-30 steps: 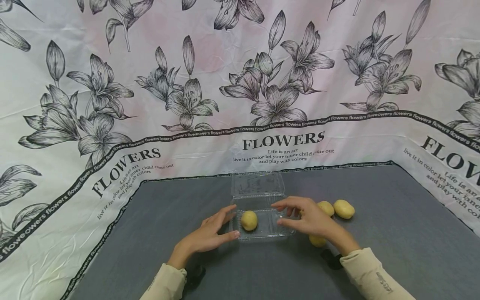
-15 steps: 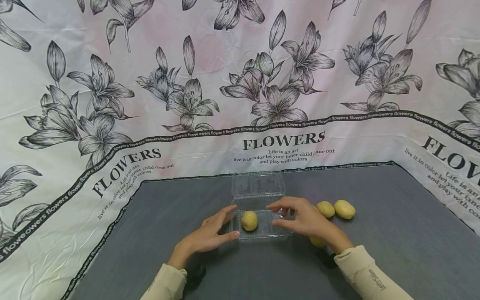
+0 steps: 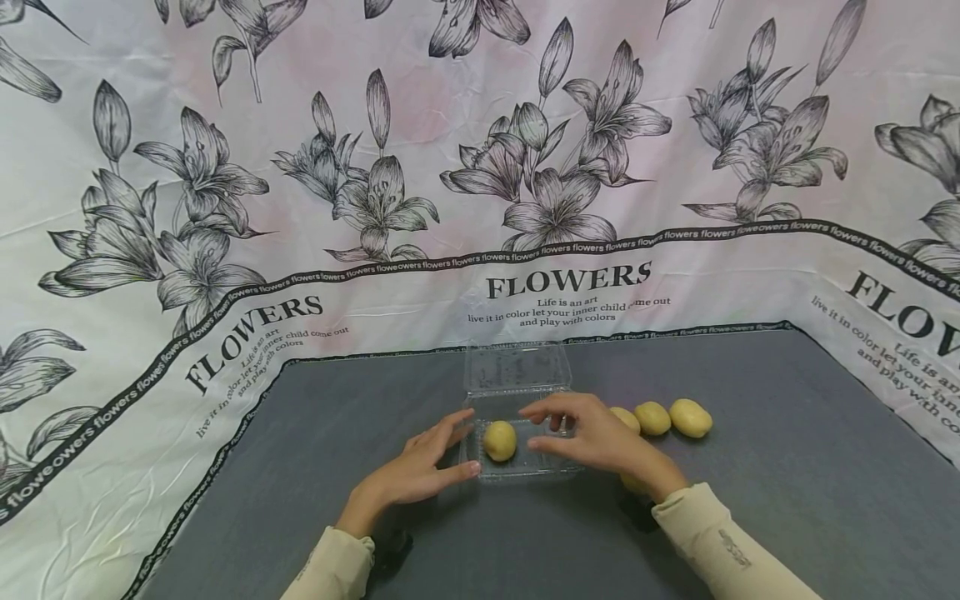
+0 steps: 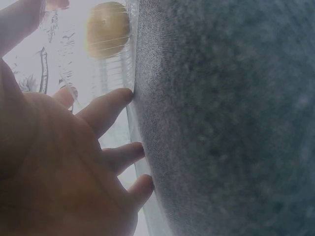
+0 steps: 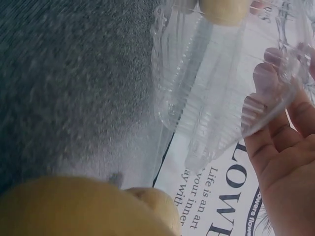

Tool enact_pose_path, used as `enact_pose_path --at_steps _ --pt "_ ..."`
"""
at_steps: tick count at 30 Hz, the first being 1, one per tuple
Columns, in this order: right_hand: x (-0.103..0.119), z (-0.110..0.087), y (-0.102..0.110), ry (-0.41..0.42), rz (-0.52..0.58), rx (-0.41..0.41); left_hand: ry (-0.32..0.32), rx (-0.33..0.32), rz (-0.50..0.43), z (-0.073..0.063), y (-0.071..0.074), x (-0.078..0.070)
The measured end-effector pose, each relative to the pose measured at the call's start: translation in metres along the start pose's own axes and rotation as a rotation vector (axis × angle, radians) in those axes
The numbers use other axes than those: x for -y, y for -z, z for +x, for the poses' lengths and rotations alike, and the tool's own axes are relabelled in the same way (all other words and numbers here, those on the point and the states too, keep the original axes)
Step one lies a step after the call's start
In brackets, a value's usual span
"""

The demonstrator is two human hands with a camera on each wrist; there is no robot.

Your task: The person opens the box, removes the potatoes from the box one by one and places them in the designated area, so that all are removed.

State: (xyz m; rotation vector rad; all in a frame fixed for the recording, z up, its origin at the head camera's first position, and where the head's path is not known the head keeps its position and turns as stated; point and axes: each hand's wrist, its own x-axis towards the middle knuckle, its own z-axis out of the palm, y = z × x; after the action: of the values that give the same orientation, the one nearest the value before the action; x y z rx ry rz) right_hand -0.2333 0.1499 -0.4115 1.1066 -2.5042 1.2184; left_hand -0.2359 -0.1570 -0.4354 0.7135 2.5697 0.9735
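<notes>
A clear plastic clamshell box (image 3: 528, 475) stands on the grey table with its lid (image 3: 517, 368) raised at the back. One yellow, potato-like oval (image 3: 499, 441) lies in its left part. My left hand (image 3: 420, 468) is at the box's left side, fingers spread; in the left wrist view, its fingertips (image 4: 125, 96) appear to touch the plastic. My right hand (image 3: 592, 435) hovers over the box's right part, thumb and fingers apart, with nothing visible between them. In the right wrist view, its fingers (image 5: 266, 76) show partly through the clear wall.
More yellow ovals lie right of the box: one (image 3: 691, 418) at the far right, one (image 3: 652, 418) beside it, and others partly hidden by my right hand and wrist. A floral-printed cloth (image 3: 405, 308) rises behind the table (image 3: 375, 392).
My right hand has shifted left over the box toward the yellow oval inside, uncovering another oval behind it. My left hand has stayed in place.
</notes>
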Motion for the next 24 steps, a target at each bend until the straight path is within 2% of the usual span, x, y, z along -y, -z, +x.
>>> enact_pose_path --at_steps 8,24 --pt "-0.005 0.007 -0.008 0.027 0.003 0.005 0.004 0.005 0.005 0.001 0.0 0.0" --pt "-0.005 0.017 -0.015 -0.022 -0.01 0.042 0.002 0.005 0.002 0.0 0.0 0.001"
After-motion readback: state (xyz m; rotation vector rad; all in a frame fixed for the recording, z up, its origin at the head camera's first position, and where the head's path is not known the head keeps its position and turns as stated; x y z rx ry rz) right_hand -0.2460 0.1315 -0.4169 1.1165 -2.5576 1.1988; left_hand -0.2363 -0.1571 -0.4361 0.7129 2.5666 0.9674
